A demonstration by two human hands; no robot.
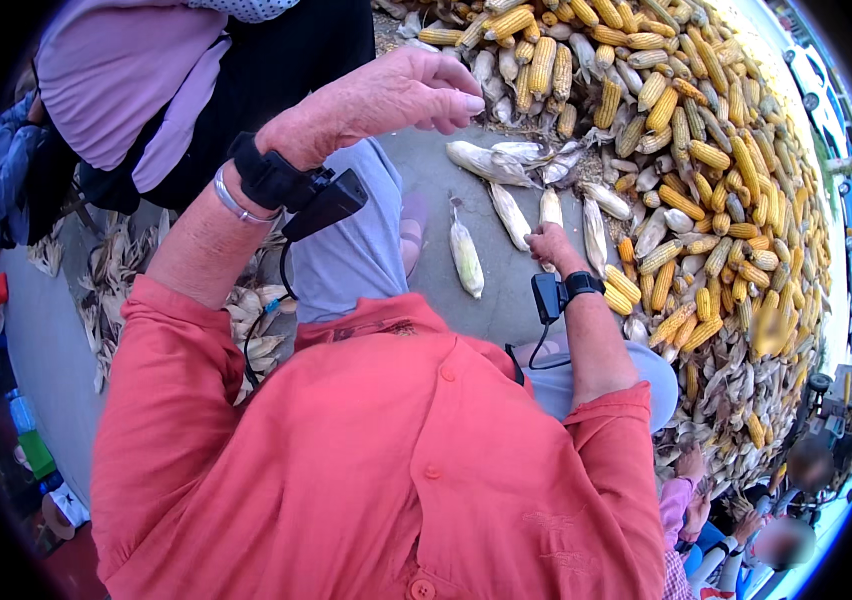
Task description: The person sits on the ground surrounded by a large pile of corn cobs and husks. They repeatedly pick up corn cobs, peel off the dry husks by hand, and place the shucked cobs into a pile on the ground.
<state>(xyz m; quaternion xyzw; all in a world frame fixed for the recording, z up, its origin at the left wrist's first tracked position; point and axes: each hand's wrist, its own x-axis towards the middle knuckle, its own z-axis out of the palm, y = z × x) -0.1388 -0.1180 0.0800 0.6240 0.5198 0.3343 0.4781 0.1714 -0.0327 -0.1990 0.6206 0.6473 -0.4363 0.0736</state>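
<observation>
My left hand [426, 94] hangs in the air at the upper middle, near the edge of the corn heap. Its fingers are loosely bent, and I see nothing in them. Low over the concrete, my right hand [553, 246] grips a husk-covered ear of corn [550, 207], which shows above and below the fingers. Beside it on the ground lie other ears in pale husk: one to the left [510, 216], one to the right [594, 232]. Further left, a single greenish-white ear [465, 257] lies apart. More husked ears [492, 163] lie together beyond these.
A big heap of yellow corn ears [711, 172] curves along the right. Loose dry husks [122, 277] lie at the left. Close by on the upper left is a person in a pink top [125, 75]. Other people's hands [692, 480] show at lower right.
</observation>
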